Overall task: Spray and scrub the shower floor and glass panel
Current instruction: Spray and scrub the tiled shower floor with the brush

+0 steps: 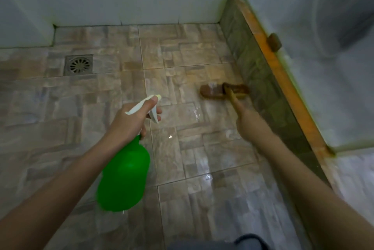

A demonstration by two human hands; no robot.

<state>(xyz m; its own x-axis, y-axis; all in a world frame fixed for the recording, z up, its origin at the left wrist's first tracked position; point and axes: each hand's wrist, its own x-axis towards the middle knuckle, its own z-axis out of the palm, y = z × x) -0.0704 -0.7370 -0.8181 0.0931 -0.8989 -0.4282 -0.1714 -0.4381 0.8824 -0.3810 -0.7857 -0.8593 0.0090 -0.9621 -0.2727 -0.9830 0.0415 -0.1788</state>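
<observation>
On the shower floor [91, 98], near the glass panel [334, 77], the brush [222, 91] lies straight out from the right hand [245, 120] gripping its stick, while the left hand [129, 122] grips the green spray bottle [123, 176] pointing that way.

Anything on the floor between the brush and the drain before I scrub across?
Nothing visible. The floor tiles between the brush and the drain lie bare; the spray bottle is gripped in the left hand, nearer the camera than that path.
</observation>
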